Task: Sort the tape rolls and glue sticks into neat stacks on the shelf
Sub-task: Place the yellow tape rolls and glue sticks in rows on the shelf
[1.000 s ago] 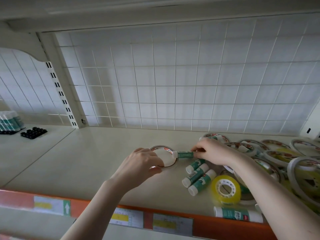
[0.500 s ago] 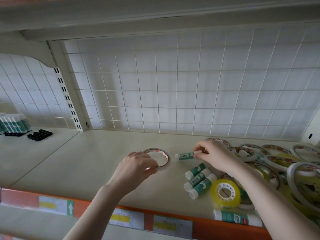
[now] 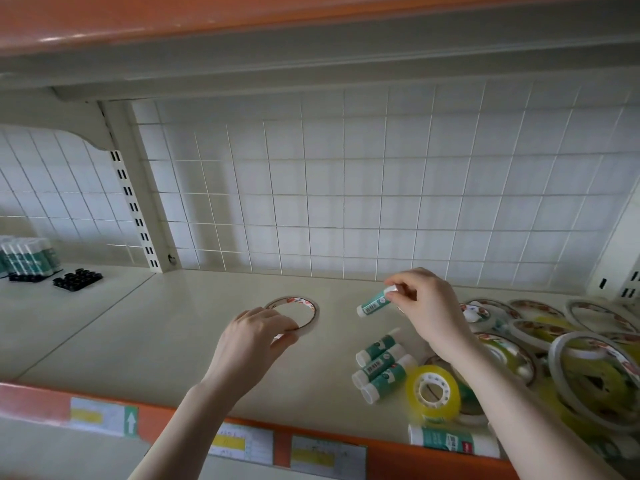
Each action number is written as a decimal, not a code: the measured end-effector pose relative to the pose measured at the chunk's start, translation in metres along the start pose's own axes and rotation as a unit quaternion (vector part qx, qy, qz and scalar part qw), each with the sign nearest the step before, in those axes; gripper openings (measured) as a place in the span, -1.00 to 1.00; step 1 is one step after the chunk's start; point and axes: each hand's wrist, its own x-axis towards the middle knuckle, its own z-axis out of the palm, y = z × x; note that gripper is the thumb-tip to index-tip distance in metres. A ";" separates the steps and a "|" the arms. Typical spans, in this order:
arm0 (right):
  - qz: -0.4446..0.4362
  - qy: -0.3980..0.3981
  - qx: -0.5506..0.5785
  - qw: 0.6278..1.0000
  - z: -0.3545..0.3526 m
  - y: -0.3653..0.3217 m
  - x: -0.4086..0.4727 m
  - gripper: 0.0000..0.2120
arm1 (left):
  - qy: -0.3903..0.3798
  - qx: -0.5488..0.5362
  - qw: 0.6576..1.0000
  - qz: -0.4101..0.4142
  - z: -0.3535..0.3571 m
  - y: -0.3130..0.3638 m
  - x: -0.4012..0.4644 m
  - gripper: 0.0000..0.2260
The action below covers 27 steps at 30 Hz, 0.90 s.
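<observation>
Right grip: my right hand (image 3: 427, 308) pinches a glue stick (image 3: 375, 303) by its white far end, fingers curled round it; stick is lifted off the shelf, tilted, free end pointing left and near.
Left grip: my left hand (image 3: 254, 336) has thumb and fingers curled on the near rim of a thin tape roll (image 3: 294, 311); roll lies flat on the shelf (image 3: 173, 323), mid-left of the scene.
Loose glue sticks: three glue sticks (image 3: 381, 365) lie side by side, near and right of centre, just beside a yellow tape roll (image 3: 434, 391); one more, a larger glue stick (image 3: 452, 441), lies along the near edge.
Tape pile: unsorted tape rolls (image 3: 554, 344) overlap on the right side of the shelf.
Far left: upright glue sticks (image 3: 29, 256) in a row, black tray (image 3: 78, 279) just beside them.
Front edge: orange rail (image 3: 391, 455) with price labels (image 3: 327, 452).
</observation>
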 end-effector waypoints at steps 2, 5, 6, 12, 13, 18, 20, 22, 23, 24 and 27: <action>-0.006 0.012 -0.007 1.000 0.002 0.001 0.000 -0.81 | 0.005 -0.001 1.000 -0.007 0.000 -0.002 -0.001 -0.92; -0.027 0.017 -0.023 0.999 0.006 -0.002 0.000 -0.80 | 0.009 0.005 1.000 -0.019 -0.002 -0.006 -0.003 -0.92; -0.034 0.019 -0.026 0.999 0.009 -0.004 0.000 -0.81 | 0.010 0.009 1.000 -0.024 -0.003 -0.007 -0.004 -0.92; -0.059 0.016 -0.025 0.998 0.031 -0.040 0.003 -0.81 | 0.015 0.024 0.999 -0.037 -0.022 -0.032 -0.013 -0.90; -0.062 0.013 -0.025 0.998 0.037 -0.048 0.004 -0.81 | 0.014 0.026 0.999 -0.037 -0.028 -0.040 -0.016 -0.88; -0.099 0.026 -0.022 0.995 0.081 -0.105 0.002 -0.87 | 0.012 0.026 0.999 -0.045 -0.065 -0.094 -0.039 -0.82; -0.112 0.038 -0.011 0.993 0.106 -0.133 -0.001 -0.85 | 0.020 0.029 0.998 -0.048 -0.084 -0.123 -0.053 -0.77; -0.118 0.053 0.006 0.992 0.135 -0.164 -0.003 -0.85 | 0.033 0.027 0.998 -0.044 -0.104 -0.157 -0.068 -0.76; -0.120 0.061 0.011 0.991 0.151 -0.182 -0.004 -0.85 | 0.038 0.028 0.998 -0.041 -0.116 -0.174 -0.075 -0.76; -0.125 0.070 0.014 0.990 0.168 -0.199 -0.005 -0.86 | 0.044 0.030 0.998 -0.040 -0.128 -0.192 -0.083 -0.76; -0.127 0.073 0.028 0.989 0.216 -0.252 -0.001 -0.83 | 0.047 0.043 0.997 -0.036 -0.163 -0.248 -0.104 -0.76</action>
